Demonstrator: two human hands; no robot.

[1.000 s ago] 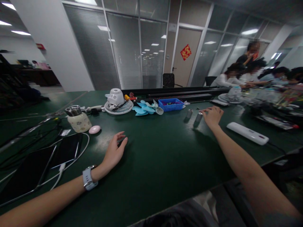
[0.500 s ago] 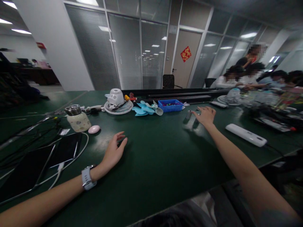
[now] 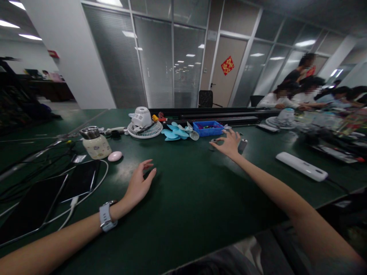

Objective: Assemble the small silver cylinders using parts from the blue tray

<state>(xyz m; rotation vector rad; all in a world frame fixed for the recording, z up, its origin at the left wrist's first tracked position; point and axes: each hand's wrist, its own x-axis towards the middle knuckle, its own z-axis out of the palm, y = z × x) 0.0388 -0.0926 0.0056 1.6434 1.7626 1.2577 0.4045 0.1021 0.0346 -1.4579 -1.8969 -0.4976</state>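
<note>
My left hand (image 3: 140,182) hovers low over the green table with fingers apart and nothing in it; a watch (image 3: 106,215) is on that wrist. Farther away, my right hand (image 3: 228,145) pinches a small silver cylinder (image 3: 212,143) between thumb and index finger, its other fingers spread. Most of that cylinder is blurred, so its kind is unclear. Just right of the same hand, a second grey metal cylinder (image 3: 242,145) stands upright on the table. Behind the right hand sits a blue tray (image 3: 205,131) with small parts inside.
Light-blue fan blades (image 3: 174,132) and a white fan body (image 3: 142,119) on its grille lie at the back. Left are a cream flask (image 3: 96,144), a pink oval case (image 3: 115,156), dark tablets (image 3: 31,204) and cables. A white power strip (image 3: 301,166) lies right; several people sit beyond.
My right hand has moved left with the small silver cylinder, leaving the other cylinder in plain sight on its right. My left hand stays almost where it was.
</note>
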